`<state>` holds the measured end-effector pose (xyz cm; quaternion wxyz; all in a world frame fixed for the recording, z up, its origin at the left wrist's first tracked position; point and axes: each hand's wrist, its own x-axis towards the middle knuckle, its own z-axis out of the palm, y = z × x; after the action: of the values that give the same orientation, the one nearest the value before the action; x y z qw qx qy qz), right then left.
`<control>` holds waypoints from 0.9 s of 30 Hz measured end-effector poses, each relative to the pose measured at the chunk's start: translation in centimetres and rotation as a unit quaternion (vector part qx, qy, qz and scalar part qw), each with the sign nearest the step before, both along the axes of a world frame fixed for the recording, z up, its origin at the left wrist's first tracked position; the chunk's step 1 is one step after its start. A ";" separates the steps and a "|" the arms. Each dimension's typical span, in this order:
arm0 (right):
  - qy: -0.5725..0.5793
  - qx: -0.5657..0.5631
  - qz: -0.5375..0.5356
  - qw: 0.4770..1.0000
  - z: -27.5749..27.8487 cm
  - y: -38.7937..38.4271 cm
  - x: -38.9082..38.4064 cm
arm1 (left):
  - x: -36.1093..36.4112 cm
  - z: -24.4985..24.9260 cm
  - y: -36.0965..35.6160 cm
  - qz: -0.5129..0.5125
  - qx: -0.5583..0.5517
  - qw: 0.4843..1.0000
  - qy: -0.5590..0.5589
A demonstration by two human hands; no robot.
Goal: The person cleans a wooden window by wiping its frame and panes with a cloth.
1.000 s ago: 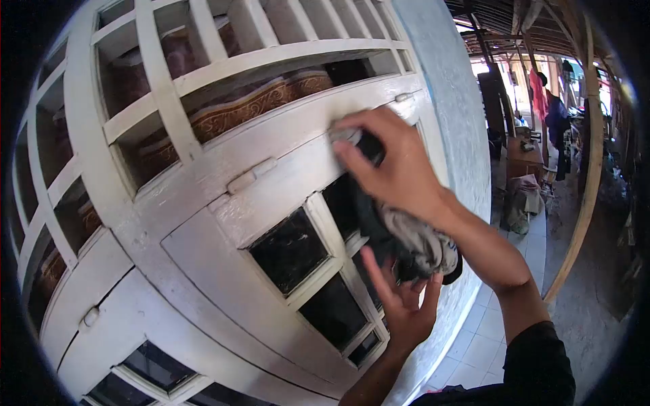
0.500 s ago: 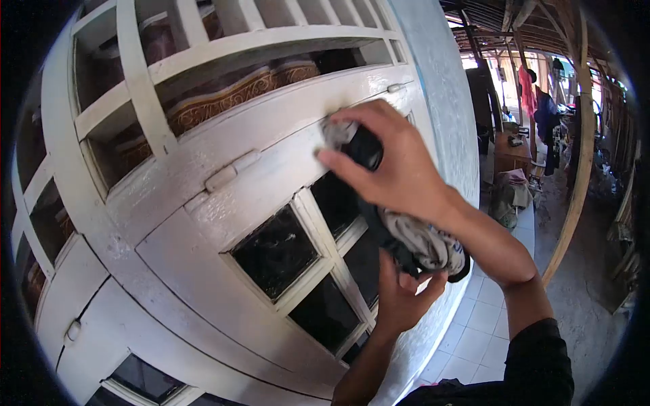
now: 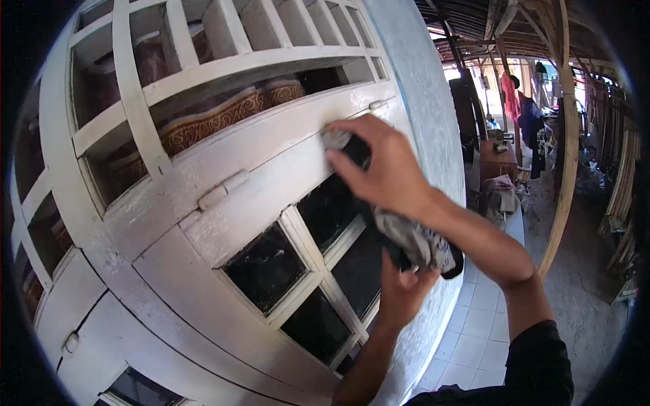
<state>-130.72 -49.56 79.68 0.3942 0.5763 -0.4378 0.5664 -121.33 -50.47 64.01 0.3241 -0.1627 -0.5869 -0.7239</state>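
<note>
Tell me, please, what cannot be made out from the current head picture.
In the head view:
1. Marks on the cloth: too blurred and small to read.
2. Part of the cloth: hidden by the right hand.
3. Some fingers of the left hand: blurred or hidden by the cloth.
4. Whatever lies behind the window pane: lost in dark glass.
5. The lower-left pane: cut off by the bottom edge.
</note>
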 end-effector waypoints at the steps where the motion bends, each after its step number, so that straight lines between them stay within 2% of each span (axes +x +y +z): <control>1: 0.016 0.015 0.030 0.999 0.1 0.4 1.3 | 0.5 -0.7 0.5 0.019 -0.001 1.000 0.015; 3: 0.083 -0.004 0.067 0.994 0.3 0.3 3.3 | 1.4 -1.6 0.1 0.088 -0.102 0.991 0.024; 4: 0.068 0.019 0.063 0.995 0.4 0.6 4.0 | 1.8 -1.7 0.1 0.121 -0.141 0.982 0.010; 6: 0.065 0.021 0.070 0.995 0.5 0.5 3.0 | 2.1 -0.3 1.1 0.058 0.037 0.998 -0.004; 8: 0.052 -0.001 0.072 0.996 0.5 0.0 1.4 | 1.2 0.0 0.8 0.041 0.053 0.998 -0.020; 9: 0.024 -0.014 0.020 0.999 0.2 -0.5 0.1 | 1.1 0.2 0.6 0.037 0.062 0.997 -0.027; 10: 0.004 -0.039 0.024 0.999 0.1 -1.0 -1.2 | 1.5 1.2 0.3 0.019 0.058 0.995 -0.074; 11: -0.015 -0.066 0.026 0.997 0.1 -1.5 -1.7 | 1.6 1.4 0.1 0.016 0.049 0.997 -0.060; 14: -0.033 -0.043 -0.011 0.998 0.7 -1.0 0.2 | 2.2 1.7 -0.1 0.005 0.040 0.998 -0.049; 17: 0.028 -0.014 0.064 0.997 1.4 -0.1 3.6 | 3.4 0.4 0.9 0.050 0.031 0.998 -0.009; 18: 0.064 -0.021 0.081 0.994 1.5 -0.1 4.8 | 3.8 0.3 1.2 0.084 0.031 0.996 -0.028; 19: 0.100 -0.027 0.097 0.990 1.7 0.0 5.8 | 3.8 0.5 1.0 0.069 0.025 0.997 0.007; 21: 0.095 -0.021 0.082 0.992 2.0 0.2 6.0 | 4.1 0.7 0.7 0.043 0.020 0.996 0.074; 25: 0.071 -0.080 0.045 0.993 3.5 -1.3 3.0 | 3.2 2.6 0.2 0.076 0.035 0.996 0.038; 27: 0.045 -0.070 0.021 0.996 3.9 -1.2 3.6 | 3.4 3.1 -0.7 0.052 0.031 0.998 0.017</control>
<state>-127.16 -50.73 83.55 0.4406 0.5815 -0.3669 0.5771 -117.90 -51.13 67.09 0.3758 -0.1339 -0.5662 -0.7213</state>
